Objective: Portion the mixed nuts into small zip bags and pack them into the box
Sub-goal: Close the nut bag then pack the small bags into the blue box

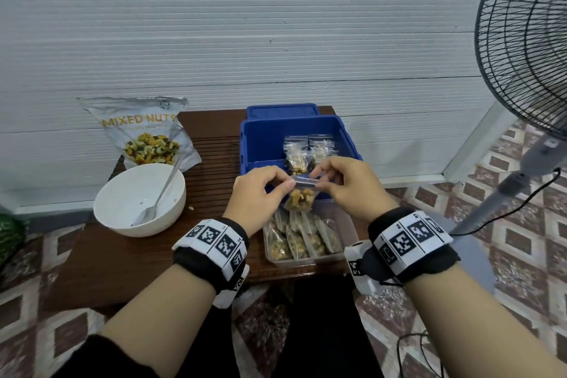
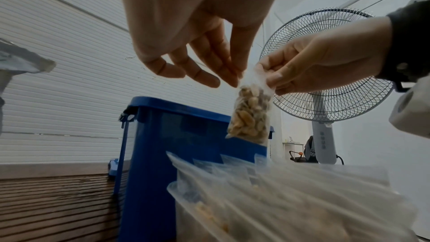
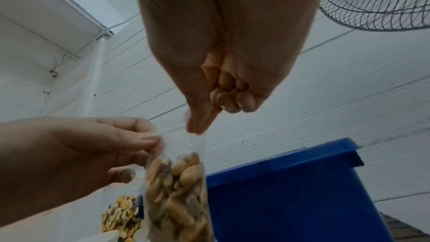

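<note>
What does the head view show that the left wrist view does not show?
Only the head view shows the white bowl holding a metal spoon, and small filled bags inside the blue plastic box. Only the left wrist view shows the fan's grey stand. Both show the left hand and right hand pinching the small clear zip bag of nuts.

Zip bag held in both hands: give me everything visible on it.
The zip bag is small, clear thin plastic, its lower part packed with mixed nuts and the strip above them empty. It hangs upright in the air before the blue box, over the clear tray. The left hand and right hand pinch its top corners.
</note>
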